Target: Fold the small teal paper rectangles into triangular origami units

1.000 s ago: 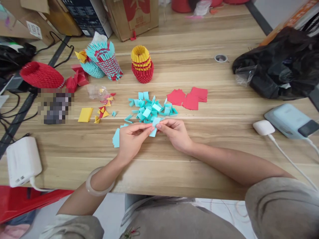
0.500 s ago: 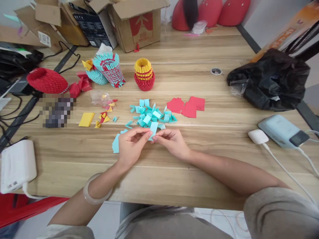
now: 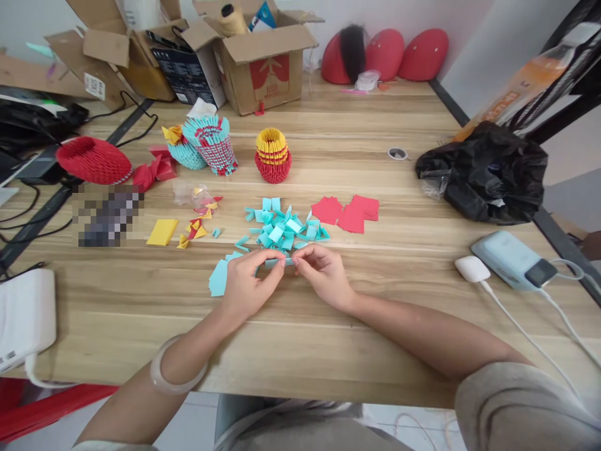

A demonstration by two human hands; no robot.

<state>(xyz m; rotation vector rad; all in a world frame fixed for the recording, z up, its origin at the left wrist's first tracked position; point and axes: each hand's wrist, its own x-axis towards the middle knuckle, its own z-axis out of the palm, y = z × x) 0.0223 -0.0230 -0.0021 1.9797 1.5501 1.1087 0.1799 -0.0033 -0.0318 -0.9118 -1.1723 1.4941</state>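
A narrow light-blue paper strip (image 3: 278, 262) is pinched between my two hands. My left hand (image 3: 253, 279) grips its left part with thumb and index finger, and my right hand (image 3: 325, 274) pinches its right end. Just beyond the fingertips lies a pile of folded light-blue paper pieces (image 3: 277, 232). Flat light-blue sheets (image 3: 218, 279) rest beside my left hand, partly hidden by it. Red paper squares (image 3: 353, 215) are spread to the right of the pile. A yellow paper stack (image 3: 162, 232) and small yellow and red folded pieces (image 3: 199, 231) lie to the left.
Folded-paper vases (image 3: 216, 147) and a red and yellow one (image 3: 273, 160) stand behind the pile. Cardboard boxes (image 3: 270, 78) are at the back. To the right are a black plastic bag (image 3: 488, 181) and a light-blue power bank (image 3: 509, 260) with cables.
The paper between my hands has turned from an upright rectangle to a narrow horizontal strip. My fingertips have shifted with it. The view has tilted up slightly, showing more of the boxes.
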